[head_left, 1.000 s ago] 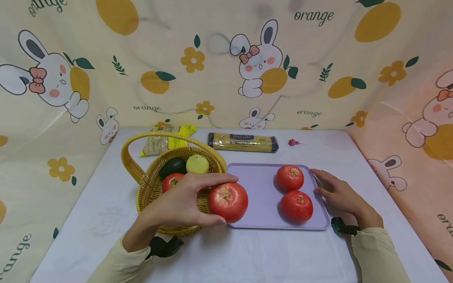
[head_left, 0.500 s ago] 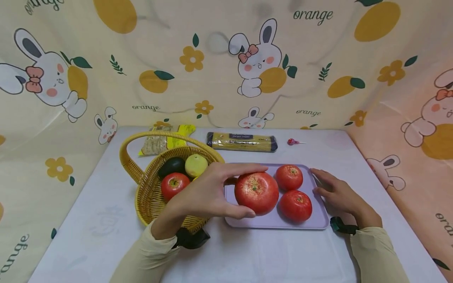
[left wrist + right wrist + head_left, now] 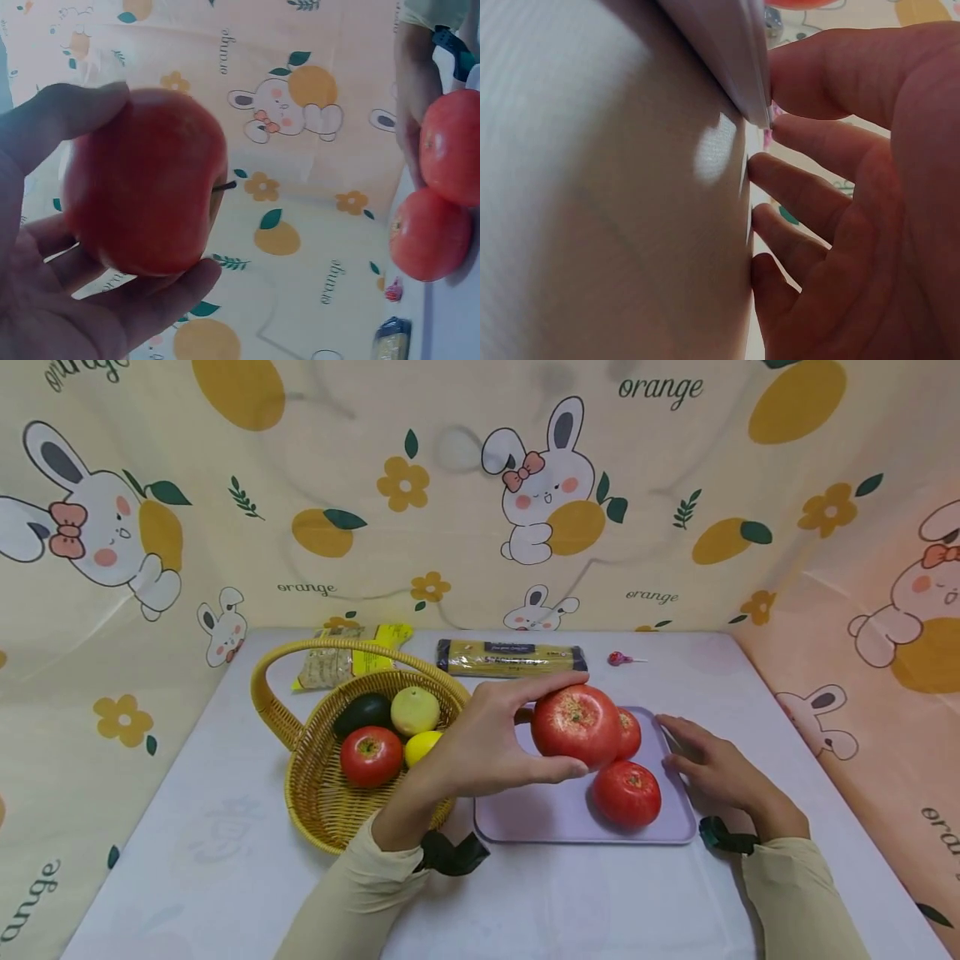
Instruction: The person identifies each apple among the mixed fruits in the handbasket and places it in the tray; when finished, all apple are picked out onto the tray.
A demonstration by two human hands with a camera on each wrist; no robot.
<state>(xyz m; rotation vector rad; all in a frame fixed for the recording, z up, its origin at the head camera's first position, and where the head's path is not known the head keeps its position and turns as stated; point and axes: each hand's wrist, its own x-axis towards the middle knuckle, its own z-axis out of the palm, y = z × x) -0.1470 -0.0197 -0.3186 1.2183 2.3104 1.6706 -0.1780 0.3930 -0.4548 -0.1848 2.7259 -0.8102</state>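
In the head view my left hand (image 3: 487, 743) grips a large red apple (image 3: 576, 727) between thumb and fingers, above the lilac tray (image 3: 532, 818). Its dark stem (image 3: 225, 185) shows in the left wrist view. On the tray's right half sit two more red apples, a near one (image 3: 627, 795) and a far one (image 3: 628, 735) partly hidden behind the held apple. My right hand (image 3: 723, 772) rests at the tray's right edge. In the right wrist view its thumb and forefinger touch the tray rim (image 3: 754, 90), the other fingertips down by the table surface.
Left of the tray stands a wicker basket (image 3: 307, 818) with a tall handle, holding a red apple (image 3: 371, 756), a dark green oval fruit (image 3: 362, 717), a pale green round fruit (image 3: 415, 710) and a yellow fruit (image 3: 422, 747). Behind lie a yellow bag (image 3: 326, 667), packaged spaghetti (image 3: 513, 660) and a lollipop (image 3: 617, 657).
My left hand has carried the apple rightward from beside the basket to over the tray, and higher. More of the basket's contents now show. The right hand stays at the tray edge.
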